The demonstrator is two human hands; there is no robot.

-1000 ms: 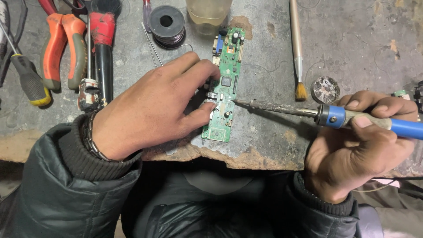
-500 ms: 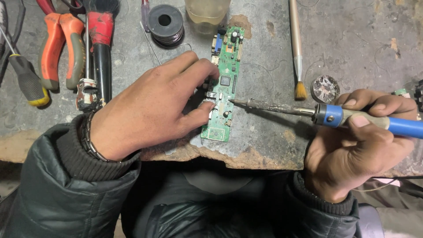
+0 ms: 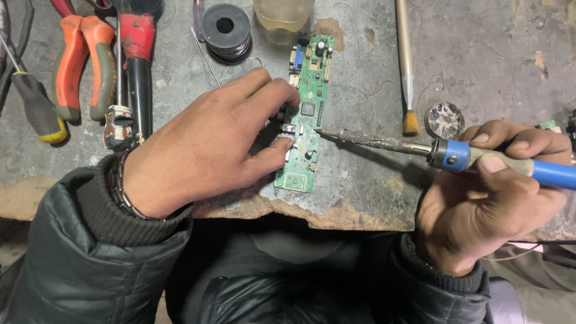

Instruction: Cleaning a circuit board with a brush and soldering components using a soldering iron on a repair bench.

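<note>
The person wears a dark, shiny padded jacket (image 3: 90,264) with ribbed knit cuffs (image 3: 99,201). A metal bracelet (image 3: 120,189) circles the left wrist.

The circuit board (image 3: 307,114) is glossy green laminate studded with shiny metal parts. At its three o'clock, the soldering iron (image 3: 444,153) has a dull, crusted metal shaft and a smooth blue plastic grip. The bench top (image 3: 360,78) is rough, pitted, matt grey, chipped along its edge. Pliers (image 3: 81,66) at ten o'clock wear orange rubbery handles
</note>
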